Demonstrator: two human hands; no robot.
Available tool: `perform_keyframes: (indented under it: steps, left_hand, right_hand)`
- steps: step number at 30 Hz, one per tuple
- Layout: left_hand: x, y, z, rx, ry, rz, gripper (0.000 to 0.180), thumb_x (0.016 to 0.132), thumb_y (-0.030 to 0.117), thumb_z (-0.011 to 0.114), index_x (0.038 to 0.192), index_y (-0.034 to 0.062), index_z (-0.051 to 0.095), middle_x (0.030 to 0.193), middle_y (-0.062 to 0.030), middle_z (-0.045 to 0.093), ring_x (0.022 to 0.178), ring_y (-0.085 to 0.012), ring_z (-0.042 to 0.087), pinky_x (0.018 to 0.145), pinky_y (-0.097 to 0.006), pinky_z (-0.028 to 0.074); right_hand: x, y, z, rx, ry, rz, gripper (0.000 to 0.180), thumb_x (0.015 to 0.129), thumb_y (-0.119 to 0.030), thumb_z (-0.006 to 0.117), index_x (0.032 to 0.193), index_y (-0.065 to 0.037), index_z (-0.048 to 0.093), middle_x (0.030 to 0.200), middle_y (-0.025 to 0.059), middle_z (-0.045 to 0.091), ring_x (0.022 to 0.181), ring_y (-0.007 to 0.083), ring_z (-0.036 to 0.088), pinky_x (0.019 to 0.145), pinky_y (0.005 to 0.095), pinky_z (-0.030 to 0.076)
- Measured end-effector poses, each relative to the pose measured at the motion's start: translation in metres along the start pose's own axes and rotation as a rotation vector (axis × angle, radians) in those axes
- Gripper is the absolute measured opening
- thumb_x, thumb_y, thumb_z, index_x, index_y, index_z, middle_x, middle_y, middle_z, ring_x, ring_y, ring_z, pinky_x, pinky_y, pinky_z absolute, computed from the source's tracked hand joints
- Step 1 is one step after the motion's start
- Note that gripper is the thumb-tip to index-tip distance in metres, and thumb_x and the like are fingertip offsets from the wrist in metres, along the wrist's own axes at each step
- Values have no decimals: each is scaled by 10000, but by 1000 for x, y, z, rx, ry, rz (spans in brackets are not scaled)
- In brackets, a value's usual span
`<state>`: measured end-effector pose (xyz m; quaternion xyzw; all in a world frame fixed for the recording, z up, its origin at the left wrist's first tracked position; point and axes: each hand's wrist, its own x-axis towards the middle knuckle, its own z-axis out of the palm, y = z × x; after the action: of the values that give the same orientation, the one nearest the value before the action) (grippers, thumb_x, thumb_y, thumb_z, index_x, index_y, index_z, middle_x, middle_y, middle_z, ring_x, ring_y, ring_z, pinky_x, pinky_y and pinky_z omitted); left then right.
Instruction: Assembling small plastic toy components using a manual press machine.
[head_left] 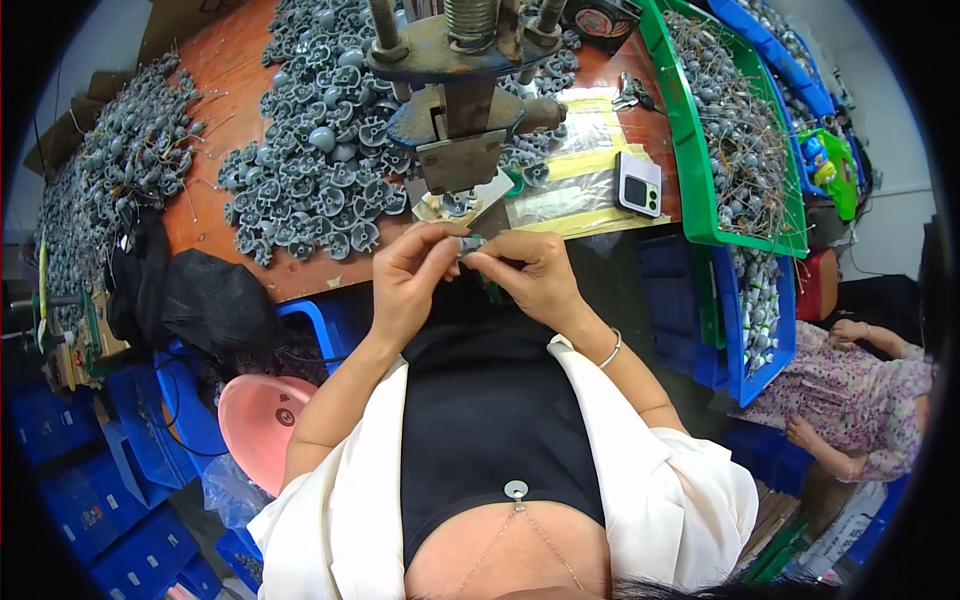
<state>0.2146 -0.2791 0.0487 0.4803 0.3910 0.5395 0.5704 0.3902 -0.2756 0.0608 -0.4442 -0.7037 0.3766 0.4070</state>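
Note:
My left hand [413,270] and my right hand [537,276] meet just in front of the press, at the table's near edge. Between their pinched fingertips is a small grey plastic part [468,244], partly covered by the fingers. Right above them stands the metal press [455,150], with a thick spring and a square steel block. Under that block, a grey piece [458,204] sits on a pale base. Left of the press spreads a heap of round grey plastic shells [330,150].
At left lies another heap of grey parts with wires [140,140]. Right of the press are a phone [639,185], keys [633,92] and a green crate [700,150] full of wired parts. A pink basin [262,425] stands low left. Another person [845,400] sits at right.

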Motion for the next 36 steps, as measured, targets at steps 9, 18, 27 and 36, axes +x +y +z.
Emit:
perform_keyframes:
  steps: [9,18,27,36]
  left_hand:
    - [-3,5,-7,783,-20,817,217,752,29,688,965,-9,670,673,-91,586,516,-206,511,481,-281,418]
    - [-5,8,-3,21,418,371,301,964,55,435,1243,-57,452,1043,-187,636,756,-175,640,677,-253,504]
    - [7,-19,-19,1185,-38,479,517,719,-21,658,1216,-2,521,1250,-134,527,1153,-322,501,1010,-445,367]
    - [2,-10,-18,1114,-7,564,321,694,30,706,1010,36,650,987,-80,619,837,-267,598,684,-363,477]
  right_hand:
    - [-6,8,-1,1131,-70,667,216,915,-214,582,993,-15,610,719,17,598,543,58,506,481,183,373]
    - [6,22,0,485,-4,334,99,931,-100,528,931,-12,573,748,3,594,684,42,548,566,183,419]
    - [13,38,19,361,56,227,72,918,-45,531,963,-4,570,785,14,619,729,64,589,648,195,464]
    - [14,27,15,156,-6,73,126,866,3,575,989,30,565,821,54,646,777,89,623,681,222,478]
